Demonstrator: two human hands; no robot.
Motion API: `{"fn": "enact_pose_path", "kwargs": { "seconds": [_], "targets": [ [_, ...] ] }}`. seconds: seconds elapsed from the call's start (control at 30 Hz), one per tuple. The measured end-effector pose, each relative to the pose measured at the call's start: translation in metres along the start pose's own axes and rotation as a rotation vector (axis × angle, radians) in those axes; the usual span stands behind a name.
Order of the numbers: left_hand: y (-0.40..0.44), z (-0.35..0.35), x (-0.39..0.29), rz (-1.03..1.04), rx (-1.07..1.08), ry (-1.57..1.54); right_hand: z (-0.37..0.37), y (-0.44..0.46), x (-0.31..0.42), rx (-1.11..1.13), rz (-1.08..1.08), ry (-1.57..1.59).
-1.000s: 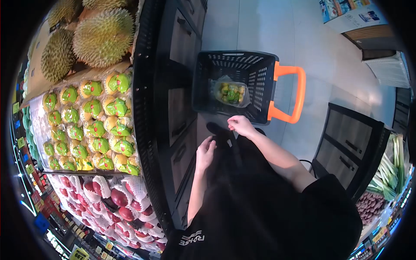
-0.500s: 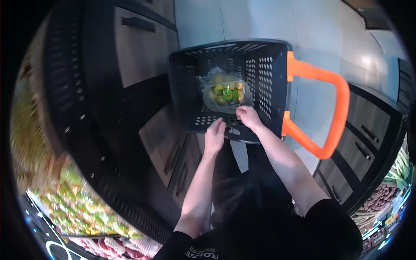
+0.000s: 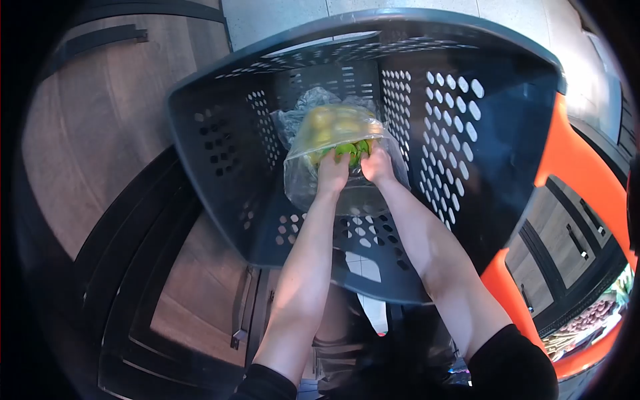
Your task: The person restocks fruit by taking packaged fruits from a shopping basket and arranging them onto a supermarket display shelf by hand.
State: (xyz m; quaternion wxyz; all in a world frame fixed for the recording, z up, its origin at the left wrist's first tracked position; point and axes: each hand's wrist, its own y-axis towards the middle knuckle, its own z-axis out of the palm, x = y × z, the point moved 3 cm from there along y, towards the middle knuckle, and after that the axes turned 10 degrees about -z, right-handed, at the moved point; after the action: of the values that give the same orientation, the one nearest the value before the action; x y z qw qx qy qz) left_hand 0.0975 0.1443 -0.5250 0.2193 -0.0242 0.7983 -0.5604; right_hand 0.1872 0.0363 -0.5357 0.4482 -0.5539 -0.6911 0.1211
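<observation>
In the head view, both hands reach down into the dark basket [image 3: 513,140] and meet the clear bag [image 3: 300,175], which lies well inside it, below the rim. The left hand [image 3: 333,172] and the right hand [image 3: 378,165] are near each other, a narrow gap between them, at the side of the bag closest to the person. Their fingertips are at the green item [image 3: 347,151] in the bag, the left hand's fingers a little apart; whether either hand grips it cannot be told, as the fingertips are partly hidden. The yellow fruit [image 3: 333,123] lies just beyond the fingers, under the film, and crumpled plastic [image 3: 317,99] shows past it.

The perforated wall on the right stands near the bag and the right hand. The left wall is farther off, leaving open room beside the bag. Both forearms pass over the near rim, and the basket's top is open above them. The orange handle [image 3: 587,177] is outside to the right, the cabinet [image 3: 113,93] to the left, and the floor [image 3: 273,17] beyond the far rim.
</observation>
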Motion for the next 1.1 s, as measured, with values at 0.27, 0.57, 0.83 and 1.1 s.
{"fn": "enact_pose_path", "kwargs": {
  "seconds": [0.27, 0.57, 0.83, 1.1],
  "targets": [
    [0.030, 0.024, 0.019, 0.035, -0.059, -0.125, 0.015, 0.015, -0.028, -0.119, 0.063, -0.099],
    [0.011, 0.017, -0.005, 0.131, -0.192, 0.079, 0.013, 0.020, -0.038, -0.021, 0.045, -0.225],
    [0.030, 0.033, 0.012, 0.187, -0.061, 0.081, 0.040, 0.045, -0.093, 0.048, 0.129, 0.180],
    [0.034, 0.028, 0.012, 0.128, 0.086, -0.066, 0.005, 0.040, -0.054, 0.208, 0.278, -0.053]
  ]
}}
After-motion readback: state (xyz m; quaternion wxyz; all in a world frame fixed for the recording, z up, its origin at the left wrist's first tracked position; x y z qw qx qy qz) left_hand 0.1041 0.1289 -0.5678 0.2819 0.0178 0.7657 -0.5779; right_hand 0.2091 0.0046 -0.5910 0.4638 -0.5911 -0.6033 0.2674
